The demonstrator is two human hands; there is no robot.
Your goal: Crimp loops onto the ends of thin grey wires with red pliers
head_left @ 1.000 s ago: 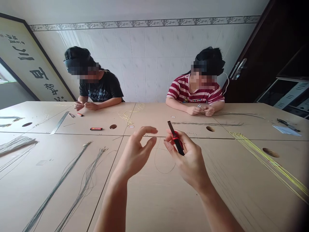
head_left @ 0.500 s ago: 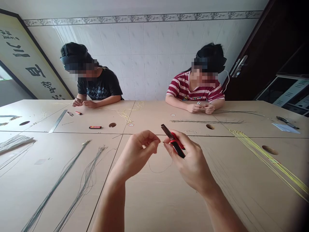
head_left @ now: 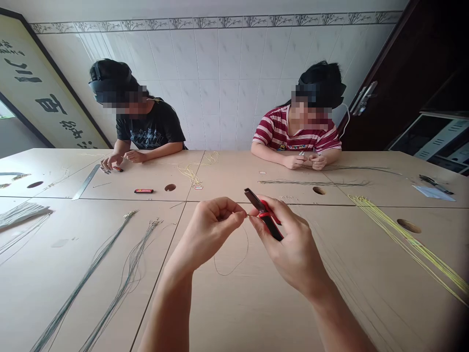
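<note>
Over the middle of the table, my left hand (head_left: 220, 227) pinches one end of a thin cord (head_left: 248, 239) between thumb and fingertips. The rest of the cord hangs below in a loose loop. My right hand (head_left: 287, 239) is closed around small pliers (head_left: 269, 220) with red and black handles, their dark jaws pointing up and left. Its thumb and index tips also meet near the cord, almost touching my left fingertips. A tiny gold-coloured bit shows between the two hands; its kind is too small to make out.
Grey-green cord bundles (head_left: 91, 269) lie on the left, yellow cords (head_left: 410, 244) on the right. Across the table (head_left: 234, 313) sit two people, one in a black shirt (head_left: 150, 127), one in a striped shirt (head_left: 296, 132). A red lighter (head_left: 143, 191), a metal ruler (head_left: 86, 182) and round holes mark the far side.
The cord's hanging loop has shifted left and lower. My fingertips have drawn slightly closer. The person in black has reached a hand toward the small items beside the ruler.
</note>
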